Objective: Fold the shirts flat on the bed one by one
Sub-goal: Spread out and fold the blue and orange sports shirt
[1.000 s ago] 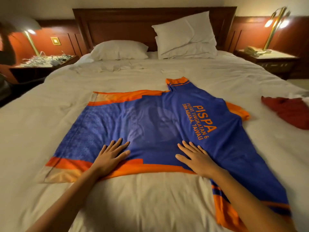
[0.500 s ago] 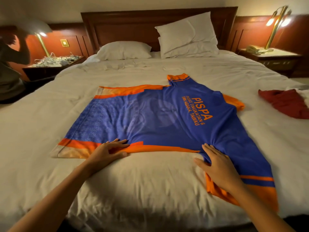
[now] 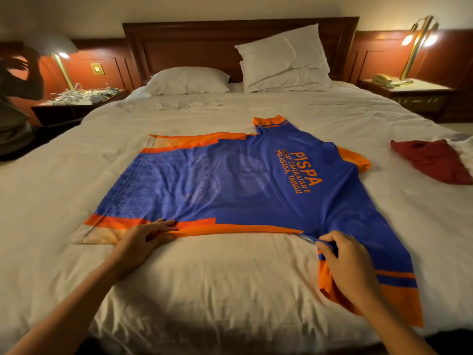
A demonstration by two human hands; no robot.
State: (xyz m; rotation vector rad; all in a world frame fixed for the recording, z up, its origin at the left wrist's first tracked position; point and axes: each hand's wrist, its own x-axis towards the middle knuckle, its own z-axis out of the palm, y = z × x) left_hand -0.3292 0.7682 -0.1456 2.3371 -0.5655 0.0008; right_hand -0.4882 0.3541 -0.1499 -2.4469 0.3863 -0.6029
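A blue and orange shirt with orange "PISPA" lettering lies spread sideways on the white bed, collar toward the right, one sleeve reaching the front right. My left hand pinches the shirt's near orange side edge, fingers on top. My right hand grips the cloth where the near sleeve meets the body, fingers curled round a small fold. A crumpled dark red shirt lies at the bed's right side.
Three white pillows rest against the wooden headboard. Nightstands with lit lamps flank the bed; the left nightstand is covered in cables, the right nightstand holds a phone. Another person's arm shows at far left.
Both hands slid back from lying flat on the shirt to its near edge. The left now pinches the side edge; the right has curled round the cloth by the sleeve.
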